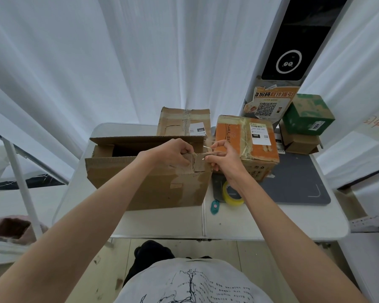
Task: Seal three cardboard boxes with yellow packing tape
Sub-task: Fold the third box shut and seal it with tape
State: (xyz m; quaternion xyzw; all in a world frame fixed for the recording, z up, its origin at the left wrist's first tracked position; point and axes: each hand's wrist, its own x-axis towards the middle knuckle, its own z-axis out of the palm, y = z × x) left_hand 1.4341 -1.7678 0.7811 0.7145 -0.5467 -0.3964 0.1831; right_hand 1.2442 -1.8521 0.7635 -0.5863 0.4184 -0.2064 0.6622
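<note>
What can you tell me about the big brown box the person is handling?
The big box is plain brown cardboard, worn, with torn patches and old tape marks on its front. It stands on the white table, top still open, flaps up. The left hand grips its near flap; the right hand pinches at the right corner.

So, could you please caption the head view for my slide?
Both hands pick at old tape on an open cardboard box; yellow tape roll waits nearby.

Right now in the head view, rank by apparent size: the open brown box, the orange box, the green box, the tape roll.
1. open brown box, nearest the camera
2. orange box
3. green box, farther back, so its true size is unsure
4. tape roll
</note>
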